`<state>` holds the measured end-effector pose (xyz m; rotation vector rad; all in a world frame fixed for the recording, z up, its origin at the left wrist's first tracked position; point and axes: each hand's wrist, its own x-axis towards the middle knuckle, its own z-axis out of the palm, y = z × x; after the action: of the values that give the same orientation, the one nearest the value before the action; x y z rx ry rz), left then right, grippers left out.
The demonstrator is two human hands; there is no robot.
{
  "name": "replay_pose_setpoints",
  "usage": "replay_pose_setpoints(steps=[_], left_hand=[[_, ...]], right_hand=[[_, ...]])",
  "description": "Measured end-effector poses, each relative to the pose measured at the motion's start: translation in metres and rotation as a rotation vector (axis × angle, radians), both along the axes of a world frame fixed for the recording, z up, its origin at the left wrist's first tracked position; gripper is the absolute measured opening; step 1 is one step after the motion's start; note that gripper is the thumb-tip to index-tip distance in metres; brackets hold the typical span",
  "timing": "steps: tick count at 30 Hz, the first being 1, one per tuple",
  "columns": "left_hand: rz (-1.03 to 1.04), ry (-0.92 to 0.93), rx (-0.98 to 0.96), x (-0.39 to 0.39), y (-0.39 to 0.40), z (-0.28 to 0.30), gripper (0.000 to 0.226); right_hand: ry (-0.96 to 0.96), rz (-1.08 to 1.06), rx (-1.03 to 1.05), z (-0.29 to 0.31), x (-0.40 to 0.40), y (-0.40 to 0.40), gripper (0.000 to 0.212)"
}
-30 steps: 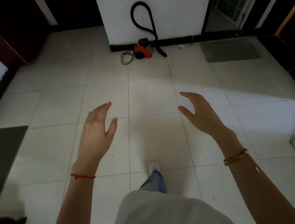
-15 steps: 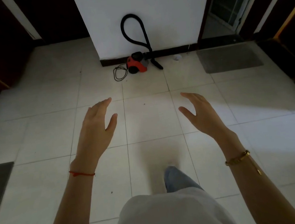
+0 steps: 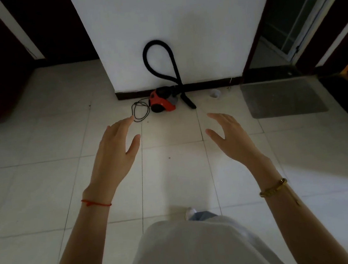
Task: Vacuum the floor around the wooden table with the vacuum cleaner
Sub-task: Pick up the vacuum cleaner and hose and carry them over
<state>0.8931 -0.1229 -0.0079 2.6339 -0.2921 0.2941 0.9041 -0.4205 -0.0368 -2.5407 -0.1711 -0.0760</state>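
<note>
A small red and black vacuum cleaner (image 3: 162, 102) sits on the tiled floor against the foot of a white wall. Its black hose (image 3: 158, 56) loops up the wall and comes down to a black nozzle (image 3: 189, 102) on the floor. A coiled black power cord (image 3: 141, 111) lies just left of it. My left hand (image 3: 115, 153) and my right hand (image 3: 232, 140) are both held out in front of me, open and empty, well short of the vacuum. The wooden table is not in view.
A grey doormat (image 3: 282, 97) lies on the floor to the right, before a glass door (image 3: 298, 9). Dark doorways flank the white wall (image 3: 176, 12). A small white object (image 3: 215, 93) sits near the skirting. Pale floor tiles (image 3: 45, 190) stretch all around me.
The vacuum cleaner and wall have grown larger and nearer as I walk forward. Both hands stay raised and open in the same pose. The dark mat on the left has left the view.
</note>
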Motion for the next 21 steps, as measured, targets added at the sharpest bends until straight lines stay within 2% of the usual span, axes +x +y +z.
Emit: replay_pose_setpoints(steps=[6, 13, 21], left_hand=[[0.067, 0.010, 0.005, 0.113, -0.005, 0.000, 0.047], [0.082, 0.048, 0.001, 0.241, -0.003, -0.032, 0.047], [0.059, 0.036, 0.002, 0.437, 0.013, -0.037, 0.044]], right_hand=[[-0.015, 0.028, -0.030, 0.002, 0.133, -0.011, 0.051], [0.029, 0.044, -0.026, -0.028, 0.267, -0.011, 0.051], [0.054, 0.012, 0.037, -0.037, 0.452, 0.016, 0.049]])
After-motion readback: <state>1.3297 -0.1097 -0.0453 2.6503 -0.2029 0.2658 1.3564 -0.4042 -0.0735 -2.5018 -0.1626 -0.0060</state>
